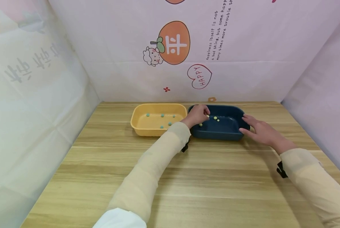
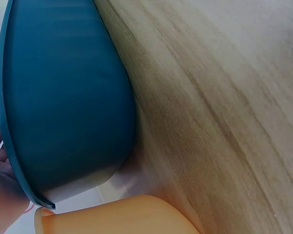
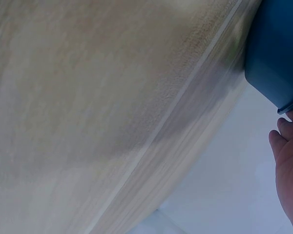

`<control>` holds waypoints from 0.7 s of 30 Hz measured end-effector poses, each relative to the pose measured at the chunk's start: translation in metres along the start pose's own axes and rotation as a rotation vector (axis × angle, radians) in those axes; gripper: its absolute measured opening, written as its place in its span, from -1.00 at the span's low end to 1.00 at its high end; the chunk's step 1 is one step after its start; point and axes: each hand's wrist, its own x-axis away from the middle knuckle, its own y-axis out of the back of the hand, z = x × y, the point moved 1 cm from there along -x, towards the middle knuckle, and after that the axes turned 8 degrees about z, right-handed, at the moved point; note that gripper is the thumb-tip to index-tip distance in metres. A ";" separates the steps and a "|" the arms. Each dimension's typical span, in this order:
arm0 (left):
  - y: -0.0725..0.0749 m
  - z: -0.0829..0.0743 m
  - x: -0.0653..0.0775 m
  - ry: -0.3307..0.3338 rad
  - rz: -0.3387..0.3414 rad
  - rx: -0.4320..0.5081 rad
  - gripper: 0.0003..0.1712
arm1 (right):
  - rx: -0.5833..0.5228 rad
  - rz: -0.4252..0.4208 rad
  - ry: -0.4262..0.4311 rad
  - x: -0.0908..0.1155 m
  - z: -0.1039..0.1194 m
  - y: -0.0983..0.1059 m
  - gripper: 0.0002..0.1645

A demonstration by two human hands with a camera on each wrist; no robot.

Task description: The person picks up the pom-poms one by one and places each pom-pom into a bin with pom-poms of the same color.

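Observation:
My left hand [image 1: 197, 115] reaches over the left end of a dark blue basin [image 1: 218, 135], with its fingers curled. Its fingertips pinch a small pale yellow ball [image 1: 208, 116]. More yellow balls [image 1: 215, 117] lie on the basin's floor. At the basin's right end, my right hand [image 1: 263, 132] touches the rim with extended fingers and the thumb apart. In the left wrist view, the blue basin's outer wall [image 2: 68, 97] hides most of my left hand [image 2: 2, 180]. The right wrist view has my right hand [image 3: 290, 161] at the basin's rim.
A yellow basin [image 1: 147, 132] stands directly left of the blue one, with several teal balls [image 1: 162, 115] scattered inside. Both basins sit near the back edge of the wooden table [image 1: 204, 183]. A printed white cloth [image 1: 244, 76] hangs behind and at the sides.

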 end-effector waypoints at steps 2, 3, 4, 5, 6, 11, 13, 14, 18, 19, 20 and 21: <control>0.000 0.000 0.000 0.000 0.000 -0.002 -0.86 | 0.006 0.002 -0.001 0.000 0.000 0.000 -0.08; 0.000 0.001 0.000 -0.002 0.001 0.000 -0.86 | 0.009 0.003 -0.002 0.000 0.000 0.000 -0.08; 0.000 0.001 0.000 -0.004 0.001 0.002 -0.86 | 0.010 0.004 -0.003 -0.001 -0.001 0.000 -0.08; 0.000 0.001 0.000 -0.006 0.002 0.004 -0.86 | 0.011 0.004 -0.004 -0.001 -0.001 0.000 -0.08; 0.001 0.001 0.000 -0.007 0.003 0.008 -0.86 | 0.010 0.005 -0.004 -0.001 -0.001 -0.001 -0.08; 0.001 0.002 0.002 0.002 0.012 0.020 -0.84 | 0.006 0.006 -0.002 -0.001 -0.001 -0.001 -0.08; 0.001 0.002 0.002 0.009 0.015 0.021 -0.83 | 0.005 0.007 -0.002 -0.002 0.000 -0.001 -0.08; 0.001 0.002 0.002 0.009 0.016 0.023 -0.82 | 0.005 0.007 -0.002 -0.002 0.000 -0.001 -0.08; 0.001 0.004 0.001 0.009 0.015 0.033 -0.79 | 0.007 0.007 -0.004 -0.002 0.000 -0.002 -0.08; 0.001 0.004 0.001 0.005 0.015 0.038 -0.77 | 0.008 0.008 -0.005 -0.002 0.000 -0.002 -0.08; 0.001 0.005 0.002 0.001 0.014 0.039 -0.76 | 0.009 0.007 -0.005 -0.002 0.000 -0.002 -0.08; 0.001 0.006 0.001 0.003 0.014 0.036 -0.76 | 0.010 0.007 -0.005 -0.002 0.000 -0.002 -0.08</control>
